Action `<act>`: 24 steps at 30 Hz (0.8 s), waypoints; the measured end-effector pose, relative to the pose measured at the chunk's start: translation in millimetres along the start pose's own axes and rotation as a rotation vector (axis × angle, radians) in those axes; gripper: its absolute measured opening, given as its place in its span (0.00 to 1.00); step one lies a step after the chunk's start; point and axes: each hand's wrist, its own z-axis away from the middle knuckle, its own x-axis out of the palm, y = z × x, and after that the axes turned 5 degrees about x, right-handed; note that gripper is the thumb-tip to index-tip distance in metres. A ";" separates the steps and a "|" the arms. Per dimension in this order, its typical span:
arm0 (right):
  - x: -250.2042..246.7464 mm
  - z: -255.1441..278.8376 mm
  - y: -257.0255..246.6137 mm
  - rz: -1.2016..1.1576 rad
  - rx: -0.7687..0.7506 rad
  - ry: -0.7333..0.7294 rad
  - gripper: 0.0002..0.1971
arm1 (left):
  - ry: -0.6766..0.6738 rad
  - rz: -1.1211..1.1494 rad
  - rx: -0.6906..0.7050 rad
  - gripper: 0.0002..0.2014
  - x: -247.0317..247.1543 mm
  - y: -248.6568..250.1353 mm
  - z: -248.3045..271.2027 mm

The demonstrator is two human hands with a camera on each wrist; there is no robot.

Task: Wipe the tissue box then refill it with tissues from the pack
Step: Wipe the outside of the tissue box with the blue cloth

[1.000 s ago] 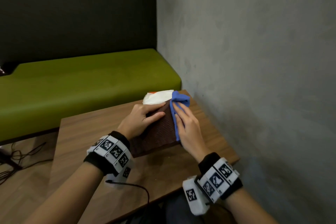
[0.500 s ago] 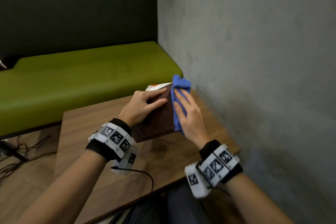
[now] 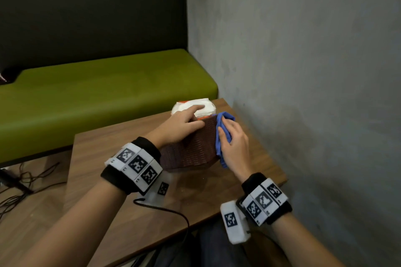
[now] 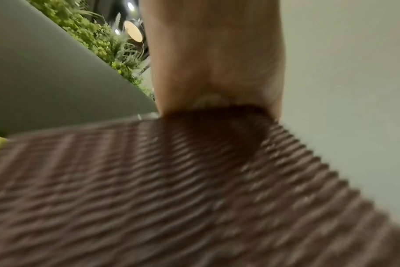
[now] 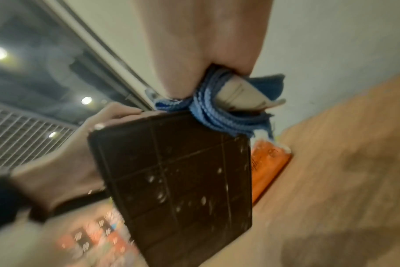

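A brown woven tissue box (image 3: 191,149) is tilted up off the wooden table (image 3: 217,193). My left hand (image 3: 186,122) grips its far top edge, fingers curled over the rim. My right hand (image 3: 230,138) holds a bunched blue cloth (image 3: 223,128) and presses it against the box's right side. Just behind the box lies the white and orange tissue pack (image 3: 195,106). The right wrist view shows the box's dark underside (image 5: 183,180) speckled with white bits, the cloth (image 5: 217,112) at its upper edge and the orange pack (image 5: 267,166) beyond. The left wrist view is filled by the woven side (image 4: 194,189).
A grey wall (image 3: 303,93) runs close along the table's right edge. A green bench (image 3: 97,97) stands behind the table. A black cable (image 3: 169,212) trails from my left wrist over the table's near edge. More cables lie on the floor (image 3: 19,182) at left.
My right hand has drawn the blue cloth back along the box's right side, towards me. The left hand keeps its hold on the far edge, and more of the tissue pack shows behind the box.
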 end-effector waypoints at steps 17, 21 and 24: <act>-12.0 -6.5 -5.9 -0.013 -0.130 -0.133 0.19 | 0.287 -0.061 0.204 0.18 6.3 -6.9 14.9; -10.2 -13.3 -18.1 -0.081 -0.055 -0.082 0.17 | 0.274 -0.042 0.194 0.15 0.0 -7.3 4.7; -5.6 -1.2 -25.7 -0.038 -0.168 -0.033 0.18 | 0.286 -0.039 0.208 0.13 1.7 -10.1 4.1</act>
